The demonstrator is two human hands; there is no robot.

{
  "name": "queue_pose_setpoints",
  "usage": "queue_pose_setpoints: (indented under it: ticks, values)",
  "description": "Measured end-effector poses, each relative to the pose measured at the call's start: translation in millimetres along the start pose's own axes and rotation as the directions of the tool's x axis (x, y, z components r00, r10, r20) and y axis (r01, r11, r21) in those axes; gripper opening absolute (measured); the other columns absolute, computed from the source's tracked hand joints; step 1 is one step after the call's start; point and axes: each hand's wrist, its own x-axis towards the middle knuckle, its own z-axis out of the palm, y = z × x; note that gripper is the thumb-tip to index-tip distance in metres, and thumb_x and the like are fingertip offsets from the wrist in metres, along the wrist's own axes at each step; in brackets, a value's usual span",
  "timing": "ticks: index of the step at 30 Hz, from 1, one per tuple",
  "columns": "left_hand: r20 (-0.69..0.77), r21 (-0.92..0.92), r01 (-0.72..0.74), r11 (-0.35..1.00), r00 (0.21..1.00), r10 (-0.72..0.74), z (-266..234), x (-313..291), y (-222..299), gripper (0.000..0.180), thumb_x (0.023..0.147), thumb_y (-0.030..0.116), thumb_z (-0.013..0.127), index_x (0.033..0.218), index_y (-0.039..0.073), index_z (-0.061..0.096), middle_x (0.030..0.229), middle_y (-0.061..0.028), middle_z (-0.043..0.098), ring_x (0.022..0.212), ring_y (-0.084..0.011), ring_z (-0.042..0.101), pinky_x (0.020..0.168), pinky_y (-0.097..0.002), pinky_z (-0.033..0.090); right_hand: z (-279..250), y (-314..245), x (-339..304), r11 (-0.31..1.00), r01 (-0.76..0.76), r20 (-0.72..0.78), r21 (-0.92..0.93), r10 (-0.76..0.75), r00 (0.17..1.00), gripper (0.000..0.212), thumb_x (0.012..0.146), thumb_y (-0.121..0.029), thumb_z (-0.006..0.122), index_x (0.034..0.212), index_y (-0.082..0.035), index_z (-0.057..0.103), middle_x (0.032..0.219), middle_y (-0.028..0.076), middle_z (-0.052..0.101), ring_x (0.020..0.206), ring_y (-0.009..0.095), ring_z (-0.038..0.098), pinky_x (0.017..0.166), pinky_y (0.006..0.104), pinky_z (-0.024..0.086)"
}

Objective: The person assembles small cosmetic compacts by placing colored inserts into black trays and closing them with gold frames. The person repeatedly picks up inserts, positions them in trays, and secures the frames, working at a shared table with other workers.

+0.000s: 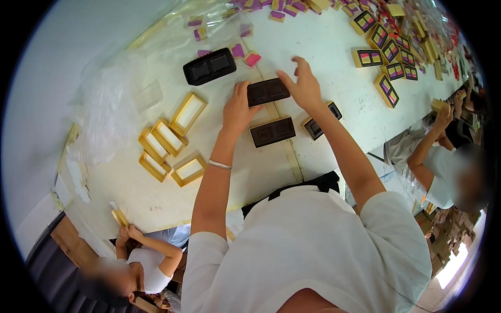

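Black two-compartment tray is between both hands over the white table. Left hand pinches its left end; right hand, fingers spread, is beside its right end, contact unclear. Gold-edged tray lies just nearer the person.

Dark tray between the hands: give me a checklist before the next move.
1. Left hand on the dark tray: ok, at its left end.
2. Right hand closed on it: not ok, fingers spread apart.
3. Tray fully seated in a gold frame: cannot tell.
4. Nearer tray apart from it: ok, a gap shows.
5. Gold frames away from both hands: ok, they lie to the left.
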Motion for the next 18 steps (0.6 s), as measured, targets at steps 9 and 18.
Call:
queue_pose_setpoints:
  ticks: [9, 18]
  values:
    - [-0.009, -0.122, 0.074, 0.99, 0.997, -0.075, 12, 1, 11, 0.069, 0.066, 0.015, 0.077, 0.122, 0.005, 0.038, 0.118, -0.0145, 0.046, 0.104, -0.0349, 0.053, 0.083, -0.0404, 0.047, 12, 21, -20, 0.985, -0.035, 0.024, 0.17, 0.031, 0.999, 0.013, 0.078, -0.007, 0.063, 0.085, 0.0, 0.056, 0.081, 0.018, 0.053, 0.065, 0.034, 0.054, 0.062, 0.0401, 0.046]
    - [-0.066, -0.108, -0.017, 0.994, 0.998, 0.01, 17, 0, 15, 0.061, 0.073, 0.024, 0.073, 0.121, 0.004, 0.041, 0.117, -0.0145, 0.046, 0.104, -0.0337, 0.052, 0.085, -0.0391, 0.045, 11, 22, -19, 0.916, 0.313, -0.076, -0.251, -0.341, 0.937, 0.061, 0.071, -0.01, 0.068, 0.128, -0.018, 0.048, 0.121, 0.017, 0.047, 0.105, 0.033, 0.051, 0.088, 0.0453, 0.041]
